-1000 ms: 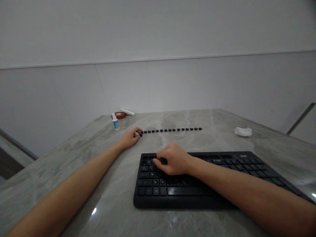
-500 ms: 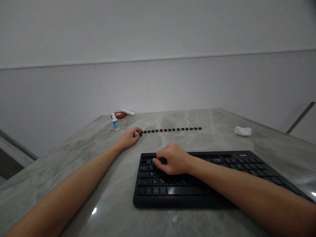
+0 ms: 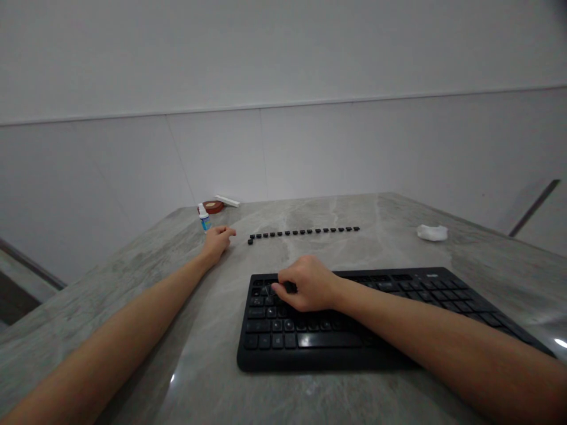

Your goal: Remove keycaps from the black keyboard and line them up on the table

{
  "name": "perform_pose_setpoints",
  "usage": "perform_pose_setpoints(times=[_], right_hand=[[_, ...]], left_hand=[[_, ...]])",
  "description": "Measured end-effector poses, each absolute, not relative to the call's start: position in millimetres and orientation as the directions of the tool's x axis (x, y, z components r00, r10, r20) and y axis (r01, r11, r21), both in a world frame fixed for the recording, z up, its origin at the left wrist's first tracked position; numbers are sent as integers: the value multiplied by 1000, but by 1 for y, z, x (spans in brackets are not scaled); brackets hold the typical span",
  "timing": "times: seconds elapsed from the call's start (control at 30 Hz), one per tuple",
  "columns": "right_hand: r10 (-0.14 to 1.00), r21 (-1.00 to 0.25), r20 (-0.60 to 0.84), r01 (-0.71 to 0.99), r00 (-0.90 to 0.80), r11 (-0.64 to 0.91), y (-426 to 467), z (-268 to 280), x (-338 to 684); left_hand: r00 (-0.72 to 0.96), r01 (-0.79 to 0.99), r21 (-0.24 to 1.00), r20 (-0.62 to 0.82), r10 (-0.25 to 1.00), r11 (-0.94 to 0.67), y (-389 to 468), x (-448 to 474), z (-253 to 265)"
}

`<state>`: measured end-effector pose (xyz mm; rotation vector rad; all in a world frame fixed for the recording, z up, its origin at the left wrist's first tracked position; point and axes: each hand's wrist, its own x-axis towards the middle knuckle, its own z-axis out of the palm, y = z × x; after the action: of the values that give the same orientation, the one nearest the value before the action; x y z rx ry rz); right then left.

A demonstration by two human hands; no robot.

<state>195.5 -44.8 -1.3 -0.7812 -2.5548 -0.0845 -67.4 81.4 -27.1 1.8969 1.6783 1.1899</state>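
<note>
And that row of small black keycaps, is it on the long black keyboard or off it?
Off: the row of keycaps lies on the grey marbled tabletop beyond the keyboard, with tabletop showing between.

One grey marbled desk (image 3: pixel 385 251) carries one wide black plastic keyboard (image 3: pixel 328 363) and sixteen small black blocky keycaps: fifteen in one row (image 3: pixel 302 232) and one single keycap (image 3: pixel 250 242) just in front of its left end. Four keys show left of the keyboard's one long space bar; the full key count cannot be told. There are two bare hands, one left hand (image 3: pixel 217 242) and one right hand (image 3: pixel 308 284), one small white bottle (image 3: pixel 204 219) with a blue label, one flat reddish-brown rounded object (image 3: pixel 214 207), one thin white strip (image 3: pixel 227 201) and one crumpled-looking white object (image 3: pixel 432 233)
</note>
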Motion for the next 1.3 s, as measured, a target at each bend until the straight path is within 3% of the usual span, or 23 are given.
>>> perform_pose_setpoints(times=[0.17,0.27,0.3,0.4,0.5,0.63,0.77,1.0,1.3], right_hand=[[508,-64,443,539,-739,840,-46,0,195],[509,-64,439,539,-740,840,-47,1,194],[509,-61,438,540,-741,840,-47,1,194],[499,-38,428,537,-753,843,-48,1,195],[485,6,415,536,-770,845,-48,1,197],[446,81,408,518,-797,851,-47,0,197],[402,148,423,499,-812,854,-48,0,195],[387,184,444,505,-808,843,-48,-1,192],[407,203,416,520,-813,830,-52,0,188]], left_hand=[[-24,634,742,299,954,-216,48,-51,-20],[69,619,746,257,964,-244,12,-41,-20],[181,616,726,248,952,-306,1,-39,-21],[478,660,517,271,835,-545,-21,-34,-21],[531,717,325,318,785,-617,-22,-29,-21],[578,696,218,395,714,-684,-16,-26,-21],[704,544,111,478,525,-832,-26,-29,-14],[796,322,128,500,342,-938,-41,-20,-9],[792,291,210,494,358,-933,-32,-23,-15]])
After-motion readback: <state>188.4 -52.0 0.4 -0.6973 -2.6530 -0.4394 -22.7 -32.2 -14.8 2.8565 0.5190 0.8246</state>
